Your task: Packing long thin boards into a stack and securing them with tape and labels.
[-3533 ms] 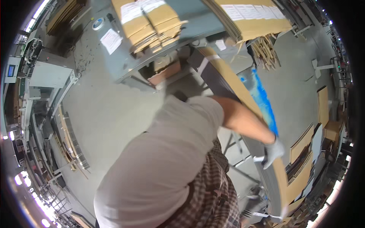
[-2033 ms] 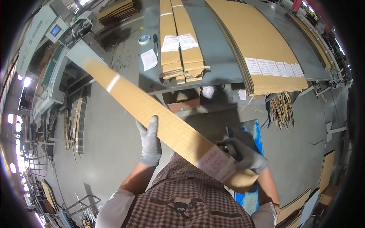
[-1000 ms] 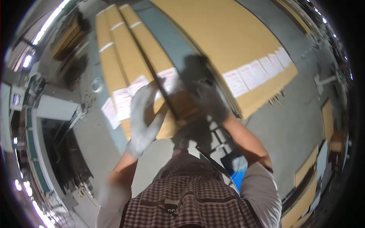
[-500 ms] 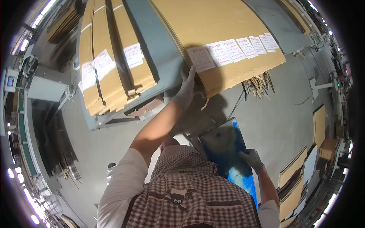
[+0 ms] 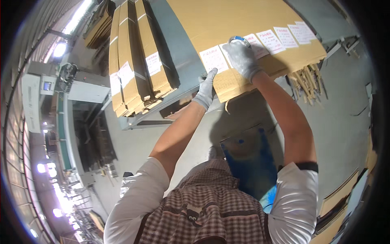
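A stack of flat brown cardboard (image 5: 243, 16) lies on the grey table, with a row of white paper labels (image 5: 214, 59) along its near end. At its near left corner is my gloved left hand (image 5: 206, 87), fingers apart, one fingertip touching the top sheet by the leftmost label. My gloved right hand (image 5: 242, 61) is over the labels, closed around a ring-shaped roll of tape (image 5: 240, 39) with a blue and white rim. The palm hides part of the roll and some labels beneath.
Narrow strapped cardboard bundles (image 5: 130, 49) lie to the left on the grey table (image 5: 166, 36). Cardboard strips (image 5: 307, 83) stick out below the stack at right. A blue-stained board (image 5: 252, 158) is low in front of me. More sheets (image 5: 339, 195) lean at the lower right.
My right hand has left the blue-stained board and come up over the labels, now with a roll of tape. My left hand stays by the stack's corner. The view has shifted.
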Demonstrator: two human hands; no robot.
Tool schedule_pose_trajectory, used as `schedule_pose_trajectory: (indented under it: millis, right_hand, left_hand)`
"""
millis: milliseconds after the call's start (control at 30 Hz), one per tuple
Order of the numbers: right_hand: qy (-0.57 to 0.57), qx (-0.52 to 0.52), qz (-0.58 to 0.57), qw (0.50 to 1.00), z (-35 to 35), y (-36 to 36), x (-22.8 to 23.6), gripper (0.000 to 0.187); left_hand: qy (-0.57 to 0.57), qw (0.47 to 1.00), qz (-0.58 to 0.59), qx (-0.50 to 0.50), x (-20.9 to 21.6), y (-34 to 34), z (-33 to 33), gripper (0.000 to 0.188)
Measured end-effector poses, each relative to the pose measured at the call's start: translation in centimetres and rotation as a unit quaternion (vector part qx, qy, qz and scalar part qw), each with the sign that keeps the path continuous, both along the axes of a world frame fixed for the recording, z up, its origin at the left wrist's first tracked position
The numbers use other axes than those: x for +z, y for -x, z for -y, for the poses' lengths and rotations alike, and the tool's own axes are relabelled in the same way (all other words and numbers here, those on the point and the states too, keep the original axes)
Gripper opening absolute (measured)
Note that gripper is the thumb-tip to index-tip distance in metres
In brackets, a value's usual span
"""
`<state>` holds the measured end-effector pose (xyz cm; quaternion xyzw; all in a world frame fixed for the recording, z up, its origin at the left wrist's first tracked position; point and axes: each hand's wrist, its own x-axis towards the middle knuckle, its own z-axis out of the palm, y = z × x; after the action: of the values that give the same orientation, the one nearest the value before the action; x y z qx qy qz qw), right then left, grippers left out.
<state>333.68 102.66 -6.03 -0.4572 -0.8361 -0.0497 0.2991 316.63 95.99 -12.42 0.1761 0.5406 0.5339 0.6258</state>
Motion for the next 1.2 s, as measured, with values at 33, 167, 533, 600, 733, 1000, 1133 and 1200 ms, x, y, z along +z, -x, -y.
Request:
schedule_pose_trajectory:
  millis: [33,167,533,600,733,1000,1133,1200]
  right_hand:
    - [-0.035,-0.027,0.036,0.998,-0.4,0.7,-1.2,0.008]
    - [-0.056,-0.028,0.100,0.993,-0.4,1.2,-1.1,0.012]
    - [-0.041,0.081,-0.063,0.994,5.0,1.1,5.6,0.039]
    - [0.089,0.086,-0.045,0.991,11.3,0.4,10.9,0.052]
    - [0.300,0.287,-0.034,0.909,21.0,0.0,11.8,0.053]
    - [0.471,0.142,0.045,0.870,16.7,-5.8,5.9,0.033]
    - [0.620,0.073,-0.036,0.780,15.0,-4.3,2.9,0.032]
    - [0.645,0.035,-0.047,0.762,15.0,-4.2,3.2,0.032]
  left_hand:
    - [0.024,0.999,-0.002,-0.033,-0.2,0.9,-0.2,0.071]
    - [0.056,0.993,0.044,-0.097,0.1,1.4,6.1,0.065]
    - [-0.044,0.995,-0.027,-0.085,2.9,0.0,18.9,0.064]
    - [-0.252,0.964,0.063,-0.052,4.4,1.6,19.3,0.058]
    - [-0.266,0.937,-0.064,-0.217,10.9,3.5,19.4,0.041]
    - [-0.013,0.943,0.049,-0.328,5.3,8.7,17.6,0.024]
    - [0.008,0.934,0.160,-0.319,-1.2,6.9,16.1,0.019]
    - [0.014,0.936,0.129,-0.328,0.4,7.3,15.4,0.020]
